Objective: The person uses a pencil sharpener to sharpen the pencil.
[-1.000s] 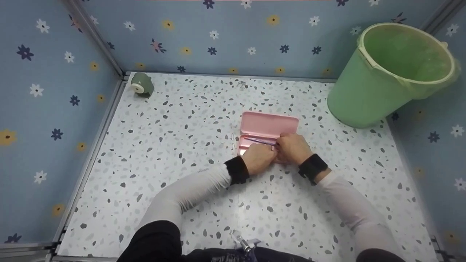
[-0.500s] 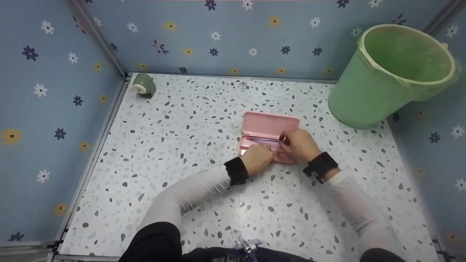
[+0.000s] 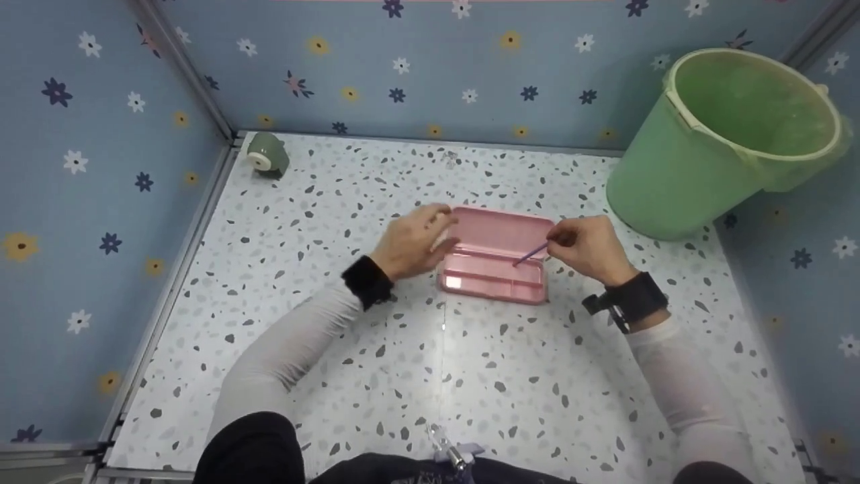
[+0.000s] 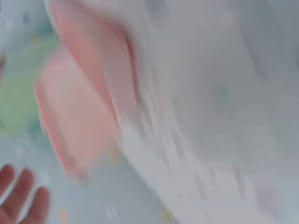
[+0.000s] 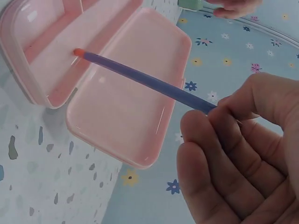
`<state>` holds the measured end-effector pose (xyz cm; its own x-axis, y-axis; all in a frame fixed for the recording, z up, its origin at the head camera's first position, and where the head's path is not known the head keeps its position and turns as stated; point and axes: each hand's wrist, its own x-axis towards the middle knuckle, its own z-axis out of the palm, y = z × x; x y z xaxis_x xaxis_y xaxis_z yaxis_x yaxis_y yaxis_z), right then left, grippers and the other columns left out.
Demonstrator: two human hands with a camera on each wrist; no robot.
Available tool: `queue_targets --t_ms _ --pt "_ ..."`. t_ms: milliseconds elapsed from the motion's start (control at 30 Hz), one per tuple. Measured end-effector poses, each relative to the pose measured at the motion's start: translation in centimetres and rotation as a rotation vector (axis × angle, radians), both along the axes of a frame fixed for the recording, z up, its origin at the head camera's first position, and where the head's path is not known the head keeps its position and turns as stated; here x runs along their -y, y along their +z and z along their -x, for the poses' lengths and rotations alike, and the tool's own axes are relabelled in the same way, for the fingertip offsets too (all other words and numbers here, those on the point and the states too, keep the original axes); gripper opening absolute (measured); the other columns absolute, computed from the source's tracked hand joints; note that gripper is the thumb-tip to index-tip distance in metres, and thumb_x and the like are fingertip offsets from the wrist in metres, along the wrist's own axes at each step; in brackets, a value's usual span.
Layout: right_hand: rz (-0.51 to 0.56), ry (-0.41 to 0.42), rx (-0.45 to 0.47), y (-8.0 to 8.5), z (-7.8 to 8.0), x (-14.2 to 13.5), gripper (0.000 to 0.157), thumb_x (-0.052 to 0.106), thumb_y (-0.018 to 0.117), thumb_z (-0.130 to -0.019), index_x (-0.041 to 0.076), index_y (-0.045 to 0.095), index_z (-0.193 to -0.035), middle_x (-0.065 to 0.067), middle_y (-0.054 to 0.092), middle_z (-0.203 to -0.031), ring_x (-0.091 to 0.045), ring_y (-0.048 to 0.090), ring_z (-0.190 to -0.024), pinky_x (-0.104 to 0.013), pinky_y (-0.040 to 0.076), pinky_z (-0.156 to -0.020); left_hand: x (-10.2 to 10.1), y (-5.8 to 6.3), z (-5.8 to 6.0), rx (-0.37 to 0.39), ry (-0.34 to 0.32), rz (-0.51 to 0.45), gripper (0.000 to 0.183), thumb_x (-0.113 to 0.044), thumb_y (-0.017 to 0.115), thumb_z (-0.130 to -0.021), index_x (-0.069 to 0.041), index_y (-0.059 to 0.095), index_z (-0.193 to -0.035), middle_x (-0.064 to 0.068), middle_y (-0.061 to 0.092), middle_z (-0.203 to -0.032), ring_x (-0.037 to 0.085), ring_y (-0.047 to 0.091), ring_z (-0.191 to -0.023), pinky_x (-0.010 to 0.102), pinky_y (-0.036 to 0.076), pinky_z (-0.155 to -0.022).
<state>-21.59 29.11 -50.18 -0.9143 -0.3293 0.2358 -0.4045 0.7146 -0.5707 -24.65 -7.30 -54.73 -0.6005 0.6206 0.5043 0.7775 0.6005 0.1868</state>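
Observation:
A pink pencil case (image 3: pixel 484 290) lies on the speckled tabletop with its lid (image 3: pixel 500 232) folded back. Its base has a long compartment and smaller divided ones. My right hand (image 3: pixel 591 249) pinches a slim blue-purple pencil (image 5: pixel 145 80) between thumb and fingers. The pencil slants over the case, its orange end (image 5: pixel 79 52) pointing down toward the base in the right wrist view; its other end is hidden in my fingers. My left hand (image 3: pixel 413 242) holds nothing, fingers loosely spread beside the left edge of the lid. The left wrist view is blurred.
At the back right stands a tall green bin (image 3: pixel 672 168). A small green-grey rounded object (image 3: pixel 269 153) with a pale round part sits in the far left corner. Flowered blue panels (image 3: pixel 403 40) wall the table at the back and sides.
My right hand has drawn the pencil up out of the case, moving up and to the right. My left hand has left the base's front edge and moved left and back to beside the lid.

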Motion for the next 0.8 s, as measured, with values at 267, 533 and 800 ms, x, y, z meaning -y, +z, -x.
queue_targets --t_ms 267,533,800 --pt "-0.056 0.004 0.027 0.9 1.4 0.6 0.008 0.006 0.083 -0.088 0.002 0.086 -0.094 -0.013 0.084 -0.082 -0.02 0.074 -0.069 -0.012 0.05 -0.064 12.3 4.0 10.9 0.126 0.529 0.096 0.061 -0.047 0.058 -0.114 -0.007 0.052 -0.159 0.03 0.036 -0.178 0.05 0.039 -0.163 0.069 0.038 -0.132" --pt "0.024 0.039 0.089 -0.2 2.8 3.0 0.009 0.005 0.084 -0.092 0.001 0.087 -0.1 -0.015 0.085 -0.089 -0.027 0.079 -0.076 -0.012 0.054 -0.069 22.6 4.4 15.6 0.395 0.949 0.14 0.067 -0.045 0.046 -0.118 0.0 0.04 -0.168 0.033 0.022 -0.181 0.056 0.028 -0.165 0.075 0.036 -0.131" --pt "0.102 -0.008 0.12 -3.0 1.8 3.6 0.007 0.006 0.087 -0.092 0.005 0.087 -0.099 -0.014 0.085 -0.095 -0.028 0.082 -0.082 -0.02 0.062 -0.074 25.3 0.5 16.1 0.604 1.0 -0.017 0.068 -0.029 0.047 -0.114 -0.001 0.03 -0.174 0.037 0.021 -0.179 0.06 0.03 -0.162 0.074 0.041 -0.127"
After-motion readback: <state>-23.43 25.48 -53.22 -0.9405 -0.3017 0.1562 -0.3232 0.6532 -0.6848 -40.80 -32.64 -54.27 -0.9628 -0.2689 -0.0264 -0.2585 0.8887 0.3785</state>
